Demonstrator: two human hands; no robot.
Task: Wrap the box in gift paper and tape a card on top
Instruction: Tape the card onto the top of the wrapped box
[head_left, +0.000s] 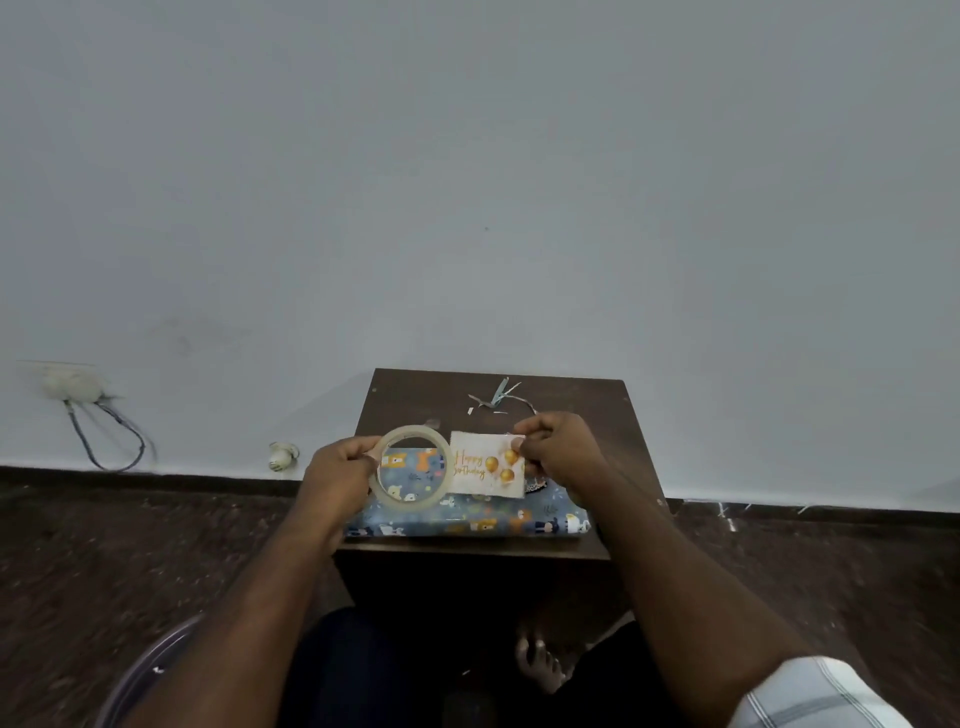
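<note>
Head view. Landmark: the wrapped box (467, 519), in blue gift paper with small animal prints, lying flat on the near part of the dark brown tabletop (597, 415).

Nearest the camera: dark trouser legs, a bare foot (540, 665) on the floor below the tabletop, and a checked sleeve (815, 696) on the right arm. Both forearms reach forward over the box.

Left hand (340, 475): at the box's left end, fingers curled around the left side of a roll of clear tape (413, 466), held up on edge; the paper pattern shows through its hole.

Card (488, 470): white, "Happy Birthday" in gold script with gold balloons, on top of the box, just right of the roll.

Right hand (558, 449): at the card's right edge, thumb and fingers pinched together; what they pinch is too small to tell.

Beyond the box: thin paper scraps (496, 397) at the far part of the tabletop.

Farther: pale wall; wall socket with cables (78, 387) well left of the box; a small white object (280, 456) on the floor at the wall's base.
</note>
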